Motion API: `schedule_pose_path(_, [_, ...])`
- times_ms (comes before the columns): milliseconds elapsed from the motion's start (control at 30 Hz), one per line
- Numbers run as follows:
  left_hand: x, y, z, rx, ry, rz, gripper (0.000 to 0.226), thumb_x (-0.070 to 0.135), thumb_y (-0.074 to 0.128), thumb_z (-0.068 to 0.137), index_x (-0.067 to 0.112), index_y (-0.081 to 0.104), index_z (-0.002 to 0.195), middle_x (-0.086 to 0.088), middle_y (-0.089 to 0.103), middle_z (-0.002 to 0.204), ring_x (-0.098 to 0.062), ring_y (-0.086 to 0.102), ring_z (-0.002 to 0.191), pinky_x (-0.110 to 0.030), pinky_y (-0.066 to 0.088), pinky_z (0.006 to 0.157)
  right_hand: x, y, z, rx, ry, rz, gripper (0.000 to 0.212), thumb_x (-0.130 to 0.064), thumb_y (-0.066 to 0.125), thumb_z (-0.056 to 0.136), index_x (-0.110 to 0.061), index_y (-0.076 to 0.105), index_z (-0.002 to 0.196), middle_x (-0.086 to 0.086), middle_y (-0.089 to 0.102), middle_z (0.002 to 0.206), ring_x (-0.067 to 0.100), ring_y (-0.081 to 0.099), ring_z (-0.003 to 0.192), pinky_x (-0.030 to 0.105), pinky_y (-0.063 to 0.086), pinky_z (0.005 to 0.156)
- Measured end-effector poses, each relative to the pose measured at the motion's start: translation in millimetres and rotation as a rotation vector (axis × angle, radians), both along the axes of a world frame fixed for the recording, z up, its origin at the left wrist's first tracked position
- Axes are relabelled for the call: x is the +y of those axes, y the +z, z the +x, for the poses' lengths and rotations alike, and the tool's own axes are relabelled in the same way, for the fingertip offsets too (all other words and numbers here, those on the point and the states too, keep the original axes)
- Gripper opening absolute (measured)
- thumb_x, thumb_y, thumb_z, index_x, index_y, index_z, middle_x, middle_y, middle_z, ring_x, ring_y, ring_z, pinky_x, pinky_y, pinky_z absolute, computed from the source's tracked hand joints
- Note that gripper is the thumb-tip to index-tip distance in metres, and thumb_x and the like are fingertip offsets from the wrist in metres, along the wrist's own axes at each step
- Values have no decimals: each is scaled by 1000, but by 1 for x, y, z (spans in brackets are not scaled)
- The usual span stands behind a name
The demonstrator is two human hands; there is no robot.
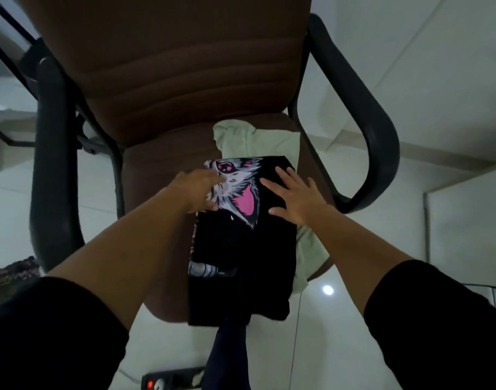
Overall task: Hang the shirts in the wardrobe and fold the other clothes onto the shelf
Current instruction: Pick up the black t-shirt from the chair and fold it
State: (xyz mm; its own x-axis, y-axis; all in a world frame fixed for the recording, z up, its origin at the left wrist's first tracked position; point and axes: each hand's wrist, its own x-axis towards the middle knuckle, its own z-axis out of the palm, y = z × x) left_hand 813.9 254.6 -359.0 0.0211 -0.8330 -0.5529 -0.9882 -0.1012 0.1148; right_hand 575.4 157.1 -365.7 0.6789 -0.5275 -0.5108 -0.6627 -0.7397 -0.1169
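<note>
Sleeves of black cloth are seen nearest, at the bottom corners, with both bare forearms stretched forward over the seat of a brown office chair point(168, 88). Low in the middle, a power strip point(172, 380) with a red lit switch lies on the pale tiled floor point(339, 347), and a dark trouser leg is seen just beside it.

A black T-shirt point(241, 249), folded into a long narrow strip, is laid along the seat, its near end hanging over the front edge. A printed animal face in white and pink, with an open mouth, is shown on its far half. Under it and to its right a pale green garment point(255, 139) is spread on the seat, sticking out beyond the far end of the T-shirt and past its right side.

The left hand point(197, 190) is laid on the left edge of the print; it is blurred, but its fingers point(217, 175) are seen stretched out rather than curled. The right hand point(294, 197) is pressed flat on the black cloth beside the print, its fingers point(282, 174) straight and spread apart, the thumb pointing toward the print. Nothing is gripped by either hand.

Farther off, the padded backrest rises, flanked by two black looped armrests point(379, 130). Behind the left one, dark metal bars can be made out.
</note>
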Motion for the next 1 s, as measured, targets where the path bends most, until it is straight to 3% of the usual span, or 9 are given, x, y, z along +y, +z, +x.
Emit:
schedule_pose_path(133, [-55, -17, 13, 15, 1, 29, 111, 47, 73, 74, 29, -6, 151, -2, -5, 160, -22, -3, 147, -53, 13, 113, -33, -25, 31, 119, 19, 7, 88, -59, 51, 87, -46, -13, 145, 4, -29, 155, 30, -24, 143, 59, 0, 113])
schedule_pose_path(300, [-83, -54, 20, 70, 22, 153, 129, 43, 79, 70, 24, -24, 146, -9, 6, 159, -25, 5, 146, -59, 17, 110, -60, -55, 48, 193, -70, 96, 98, -57, 60, 82, -47, -15, 145, 7, -29, 155, 34, -21, 144, 60, 2, 114])
schedule_pose_path(367, [-83, -67, 23, 88, 35, 137, 131, 43, 80, 68, 24, -23, 147, -13, 17, 154, -28, 17, 142, -56, 21, 107, -70, -61, 53, 150, -84, 112, 104, -57, 66, 77, -46, -12, 146, 8, -12, 159, 34, -6, 146, 58, 11, 113])
schedule_pose_path(433, [-83, -76, 25, 96, 38, 99, 133, 45, 82, 63, 26, -19, 148, -13, 24, 147, -30, 23, 136, -51, 25, 106, -80, -62, 55, 63, -92, 53, 105, -58, 67, 75, -41, -6, 148, 10, 19, 153, 33, 16, 140, 51, 22, 110])
schedule_pose_path(533, [-87, -79, 27, 120, 27, 73, 133, 45, 85, 57, 27, -9, 150, -11, 28, 145, -29, 24, 134, -50, 25, 105, -94, -58, 61, -56, -230, 124, 84, -45, 65, 82, -27, 19, 149, 14, 43, 136, 32, 33, 129, 44, 30, 106])
schedule_pose_path(633, [-97, -65, 35, 170, 23, 48, 124, 42, 85, 59, 29, 1, 150, -9, 29, 145, -29, 24, 136, -51, 25, 104, -105, -44, 70, -9, -268, 166, 50, -37, 62, 87, -17, 50, 131, 16, 53, 127, 34, 43, 124, 43, 38, 102])
schedule_pose_path(767, [-126, -24, 44, 106, 64, -193, 96, 21, 70, 79, 30, 7, 150, -9, 31, 147, -26, 25, 136, -50, 25, 103, -126, -4, 81, -168, -288, -142, 27, -32, 60, 86, -11, 64, 103, 16, 63, 108, 36, 56, 106, 38, 44, 85])
schedule_pose_path(867, [-133, 14, 44, -12, 56, -386, 86, 12, 62, 83, 28, 10, 150, -8, 42, 137, -26, 37, 127, -45, 29, 96, -129, 32, 82, -220, -273, -290, 29, -28, 56, 88, -11, 64, 110, 18, 59, 110, 36, 54, 107, 37, 41, 85])
schedule_pose_path(1000, [-88, 39, 32, -74, 24, -423, 89, 8, 63, 79, 30, 12, 149, -7, 51, 130, -25, 45, 118, -39, 28, 88, -87, 58, 60, -271, -168, -171, 46, -22, 55, 88, -18, 53, 134, 17, 54, 119, 36, 52, 112, 37, 42, 90])
